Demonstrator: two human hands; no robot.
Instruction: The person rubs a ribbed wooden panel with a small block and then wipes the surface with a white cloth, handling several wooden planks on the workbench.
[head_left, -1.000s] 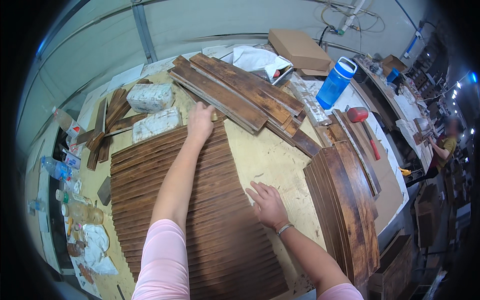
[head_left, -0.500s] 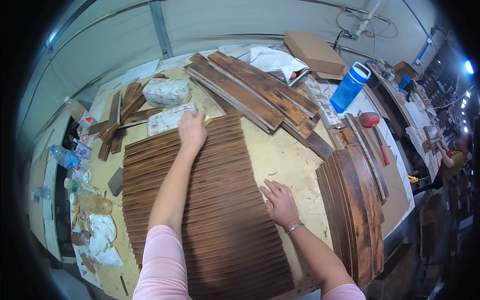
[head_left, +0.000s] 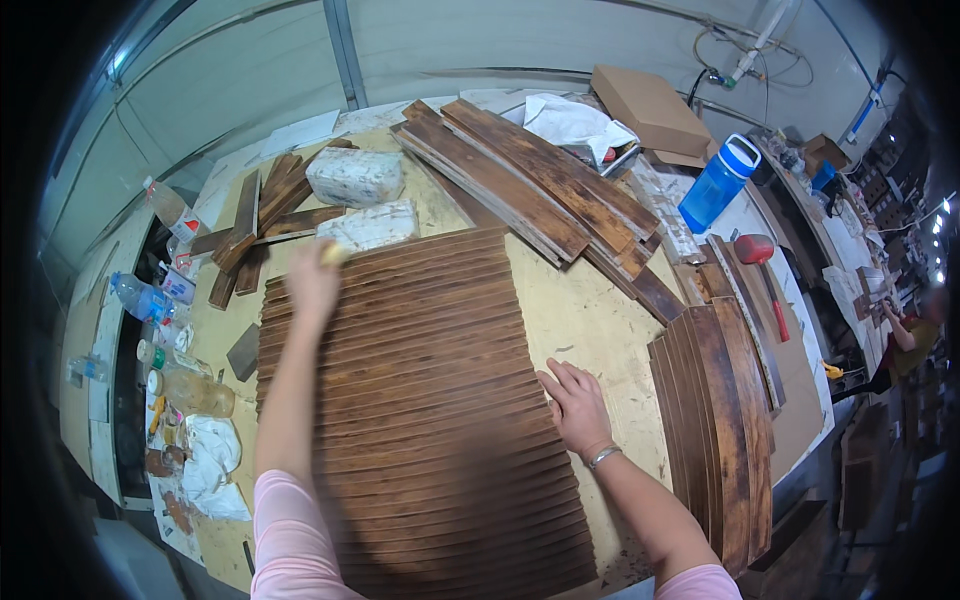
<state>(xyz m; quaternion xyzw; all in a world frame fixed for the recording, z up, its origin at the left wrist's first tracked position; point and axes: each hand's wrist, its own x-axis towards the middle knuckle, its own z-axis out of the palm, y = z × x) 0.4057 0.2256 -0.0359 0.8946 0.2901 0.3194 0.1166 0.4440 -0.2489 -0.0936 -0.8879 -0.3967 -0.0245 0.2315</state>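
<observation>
A wide set of dark brown wooden strips [head_left: 430, 370], laid edge to edge like a ribbed panel, covers the middle of the worktable [head_left: 545, 310]. At its far left corner is my left hand [head_left: 311, 280], blurred by motion and closed on a small pale-yellow pad [head_left: 333, 252]; the pad's exact kind is too blurred to tell. My right hand [head_left: 580, 408], with a bracelet at the wrist, lies with fingers spread on the tabletop, its fingertips against the strips' right edge. Just beyond the far edge sit two white, paint-smeared wrapped blocks [head_left: 368, 226].
Loose brown boards [head_left: 530, 185] lie at the back, and more are stacked [head_left: 715, 420] on the right. A blue bottle [head_left: 720, 185] and red mallet [head_left: 755, 250] stand and lie beyond. Plastic bottles [head_left: 190, 392] and a crumpled white cloth [head_left: 212, 465] line the left. Another person [head_left: 910, 335] works far right.
My left hand has swept left along the far edge of the strips with the yellow pad. My right hand stays at the right edge. The whole view has shifted slightly.
</observation>
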